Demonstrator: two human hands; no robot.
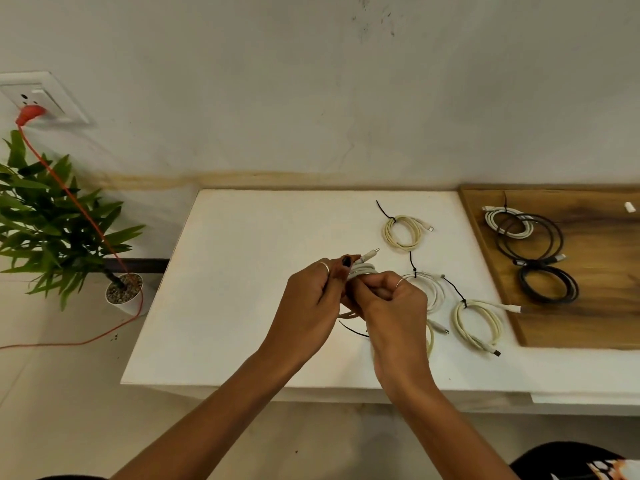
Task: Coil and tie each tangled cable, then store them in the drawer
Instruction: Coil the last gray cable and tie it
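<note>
Head camera, looking down over a white table (242, 306): a person's left hand (311, 299) and right hand (391, 306) meet above the table's middle, both with fingers curled round a coiled white cable (363, 270), its plug jutting up beyond the left thumb. A thin black tie (351, 329) trails beneath the hands. Right of the hands, tied cream coils (403, 233) lie on the table; farther right, dark coils (549, 284) rest on a wooden board (606, 306). Left of the table stands a potted plant (52, 223), an orange cord (79, 202) running past it from a wall socket (45, 95).
</note>
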